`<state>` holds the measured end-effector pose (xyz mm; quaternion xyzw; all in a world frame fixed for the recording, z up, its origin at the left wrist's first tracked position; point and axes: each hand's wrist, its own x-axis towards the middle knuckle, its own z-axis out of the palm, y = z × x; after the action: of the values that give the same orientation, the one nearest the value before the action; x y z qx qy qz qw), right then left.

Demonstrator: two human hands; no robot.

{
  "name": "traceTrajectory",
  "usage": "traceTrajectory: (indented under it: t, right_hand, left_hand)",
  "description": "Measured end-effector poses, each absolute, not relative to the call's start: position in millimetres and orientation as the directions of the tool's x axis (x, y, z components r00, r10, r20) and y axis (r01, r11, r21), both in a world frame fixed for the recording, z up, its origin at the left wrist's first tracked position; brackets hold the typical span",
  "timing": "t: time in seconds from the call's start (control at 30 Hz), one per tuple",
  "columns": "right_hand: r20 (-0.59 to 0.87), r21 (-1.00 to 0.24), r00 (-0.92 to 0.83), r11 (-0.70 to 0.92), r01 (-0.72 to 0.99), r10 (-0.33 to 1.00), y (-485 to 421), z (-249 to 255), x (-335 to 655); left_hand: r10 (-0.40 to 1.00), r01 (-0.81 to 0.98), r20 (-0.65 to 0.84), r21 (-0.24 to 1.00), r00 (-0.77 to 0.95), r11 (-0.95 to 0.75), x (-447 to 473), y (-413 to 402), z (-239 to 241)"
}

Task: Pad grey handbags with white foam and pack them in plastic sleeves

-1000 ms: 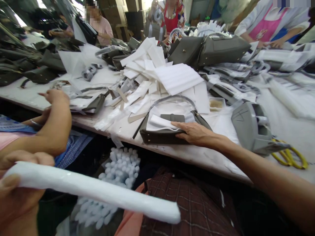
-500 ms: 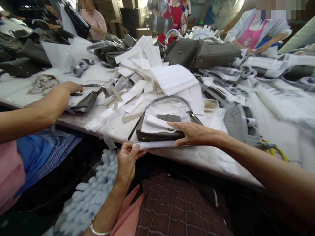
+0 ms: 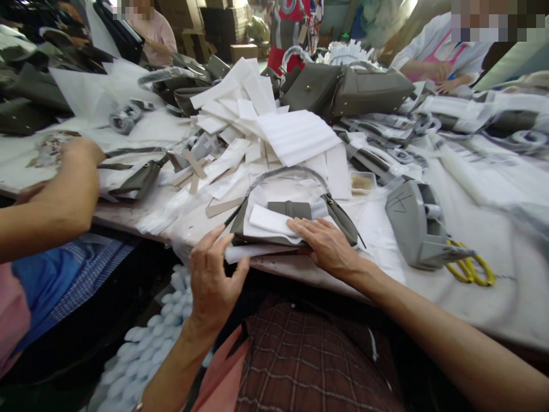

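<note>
Nothing is gripped by the left hand [image 3: 217, 277], fingers spread beside the left end of the roll [image 3: 257, 252]; the right hand [image 3: 332, 249] is laid flat on padding [image 3: 270, 220] in the bag [image 3: 343, 222]. The roll is set lengthwise along the bag's front.

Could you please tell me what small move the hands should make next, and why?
Probably the left hand should close gently on the slim white foam-like roll: its left end lies by that spread hand, along the near side of the dark olive, leather-look handbag, at the pale table's edge, where it might slip. The right hand rests on the bag's folded white padding.
</note>
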<state>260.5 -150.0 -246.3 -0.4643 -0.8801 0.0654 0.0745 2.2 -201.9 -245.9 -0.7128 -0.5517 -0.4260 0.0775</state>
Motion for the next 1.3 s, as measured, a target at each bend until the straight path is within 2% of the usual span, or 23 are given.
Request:
traceTrajectory:
  t: [0.03,0.1,0.17,0.23,0.3,0.43,0.57,0.7,0.8,0.9,1.03,1.13,1.3]
  right_hand:
    - [0.088,-0.182,-0.557,0.563,0.806,0.826,-151,-248,260]
    - [0.133,-0.179,-0.555,0.571,0.802,0.821,-150,-249,259]
    - [0.165,-0.178,-0.559,0.582,0.794,0.813,-149,-249,259]
    - [0.166,-0.179,-0.570,0.593,0.785,0.805,-146,-249,260]
    - [0.133,-0.180,-0.590,0.604,0.776,0.797,-144,-246,261]
    - [0.108,-0.113,-0.607,0.616,0.779,0.787,-147,-240,269]
    - [0.195,-0.019,-0.613,0.628,0.778,0.766,-159,-245,278]
    - [0.306,0.020,-0.596,0.621,0.784,0.743,-166,-262,281]
    - [0.337,0.024,-0.588,0.618,0.786,0.735,-166,-270,280]
    - [0.345,0.009,-0.581,0.616,0.788,0.738,-164,-270,280]
    - [0.304,0.009,-0.595,0.622,0.783,0.744,-163,-259,281]
    - [0.269,0.044,-0.608,0.621,0.783,0.747,-167,-250,279]
    - [0.302,0.155,-0.611,0.595,0.789,0.732,-172,-249,270]
  left_hand:
    - [0.687,0.839,0.697,0.235,0.206,-0.490,12,-199,-236]
    - [0.647,0.759,0.567,0.058,0.509,-0.649,36,-187,-222]
    - [0.618,0.699,0.435,-0.036,0.655,-0.715,58,-170,-220]
    - [0.633,0.693,0.360,-0.058,0.686,-0.718,71,-154,-227]
    - [0.664,0.718,0.350,-0.035,0.661,-0.695,74,-145,-239]
    - [0.638,0.741,0.486,-0.030,0.597,-0.671,66,-148,-262]
    - [0.535,0.702,0.577,-0.096,0.617,-0.706,61,-163,-277]
    - [0.542,0.697,0.478,-0.245,0.691,-0.674,65,-174,-274]
    - [0.584,0.678,0.347,-0.418,0.734,-0.604,74,-180,-267]
    - [0.577,0.629,0.290,-0.535,0.763,-0.564,83,-179,-262]
    - [0.543,0.608,0.297,-0.532,0.786,-0.589,82,-169,-262]
    - [0.498,0.597,0.329,-0.461,0.802,-0.657,73,-159,-260]
    - [0.445,0.590,0.416,-0.343,0.793,-0.731,55,-141,-255]
